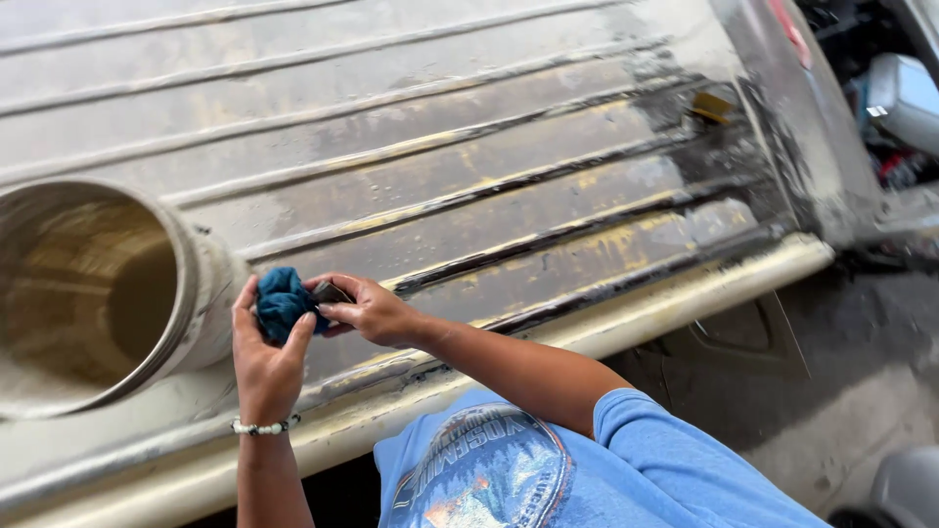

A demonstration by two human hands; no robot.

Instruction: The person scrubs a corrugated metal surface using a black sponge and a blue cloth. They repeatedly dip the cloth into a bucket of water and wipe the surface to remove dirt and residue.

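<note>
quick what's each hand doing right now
Left hand: closed on a bunched blue cloth.
Right hand: pinching a small dark piece beside the cloth; what it is cannot be told.

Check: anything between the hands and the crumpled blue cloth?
Nothing visible. The left hand grips the crumpled blue cloth directly; the right hand pinches a small dark flat piece that meets the cloth's right side.

A small yellow tag or sticker (712,106), roughly rectangular, sits at two o'clock on the ribbed metal panel (411,147), near its dark, grimy right end. It may be only a patch of paint; the view is too blurred to tell. No packages, signs or screens show.
</note>
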